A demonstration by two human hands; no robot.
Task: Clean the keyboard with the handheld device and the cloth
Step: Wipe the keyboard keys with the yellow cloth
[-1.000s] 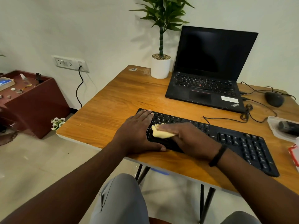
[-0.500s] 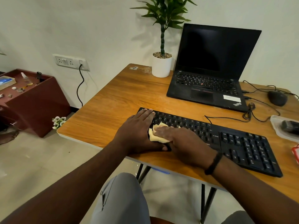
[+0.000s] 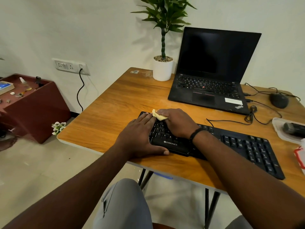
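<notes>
At the keyboard's far left corner, the right hand has its grip closed around a bunched yellow cloth, fingers curled over it so that only a small fold pokes out toward the corner. The wad is pressed down onto the top rows of keys. Just beside it, the left hand lies flat, fingers straight and touching the left end of the keyboard, thumb hooked along the front edge; it holds nothing and seems to be pinning the board so it does not slide.

The keyboard sits slantwise on the desk, its left end under both hands, its number pad well off to the right and bare. Behind the keyboard stands an open laptop. Right of the keyboard, near the desk edge, a clear tray holds a dark object, possibly the handheld device, though it is too blurred to be sure.

By my reading, the cloth-wiping step is under way and only the left end is being covered. The next move calls for drawing the cloth rightward along the rows toward the number pad, light enough not to lift keycaps, while the flat hand steadies the board.
</notes>
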